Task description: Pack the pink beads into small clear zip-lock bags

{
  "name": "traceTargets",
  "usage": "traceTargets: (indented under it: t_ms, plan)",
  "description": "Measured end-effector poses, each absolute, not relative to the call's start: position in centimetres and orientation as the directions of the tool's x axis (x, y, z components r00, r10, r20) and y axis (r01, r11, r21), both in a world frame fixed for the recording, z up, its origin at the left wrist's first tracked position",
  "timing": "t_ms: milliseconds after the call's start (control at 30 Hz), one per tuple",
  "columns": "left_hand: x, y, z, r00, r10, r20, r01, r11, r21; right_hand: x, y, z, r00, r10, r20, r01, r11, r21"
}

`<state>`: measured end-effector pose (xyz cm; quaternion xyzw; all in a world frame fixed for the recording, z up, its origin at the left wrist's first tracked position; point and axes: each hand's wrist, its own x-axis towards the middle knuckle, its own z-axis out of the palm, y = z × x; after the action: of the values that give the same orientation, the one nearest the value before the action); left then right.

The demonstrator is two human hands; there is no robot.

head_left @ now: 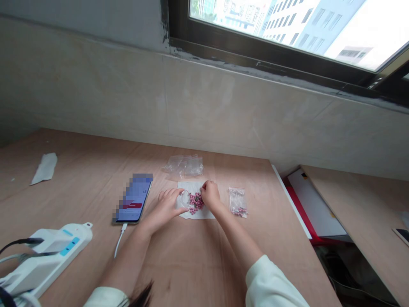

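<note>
A loose cluster of small pink beads [196, 204] lies on a white sheet of paper [194, 215] on the table. My left hand [166, 205] is at the paper's left side, thumb and forefinger curved round a small clear plastic bag [183, 199] whose mouth seems to face the beads. At the right side of the beads, my right hand [211, 195] has its fingertips pinched together; whatever is between them is too small to make out. Farther right lies a clear zip bag [237, 202] with a few pink beads at its bottom.
Clear bags [188, 165] lie behind the paper. On the left are a phone [134, 199] with a white charging cable [119, 241], a white power strip [60, 251] with plugs, and a paper scrap [45, 167]. The table ends at a wall; a gap separates it from another table [361, 200].
</note>
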<state>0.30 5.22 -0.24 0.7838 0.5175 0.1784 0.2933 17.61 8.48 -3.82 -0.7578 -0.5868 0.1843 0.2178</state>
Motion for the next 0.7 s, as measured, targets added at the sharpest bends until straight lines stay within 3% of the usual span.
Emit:
traceTargets:
  t_ms: [100,233,467,700]
  plan:
    - [0.5,5.2,-0.4,0.389,0.92,-0.045,0.722,-0.274,0.636,17.5,7.7,-2.8,0.215,0.976,-0.028,0.752,-0.183,-0.633]
    - [1.0,4.9,-0.5,0.378,0.924,-0.056,0.731,-0.261,0.631,17.1,5.6,-1.7,0.025,0.999,0.029,0.638,0.006,-0.77]
    - [0.8,4.4,-0.6,0.362,0.931,-0.041,0.739,-0.26,0.621,18.4,3.4,-3.2,0.143,0.988,-0.063,0.82,-0.154,-0.551]
    - [0.6,4.8,-0.3,0.358,0.932,-0.06,0.756,-0.251,0.604,18.6,3.6,-3.2,0.114,0.987,-0.112,0.842,-0.156,-0.516]
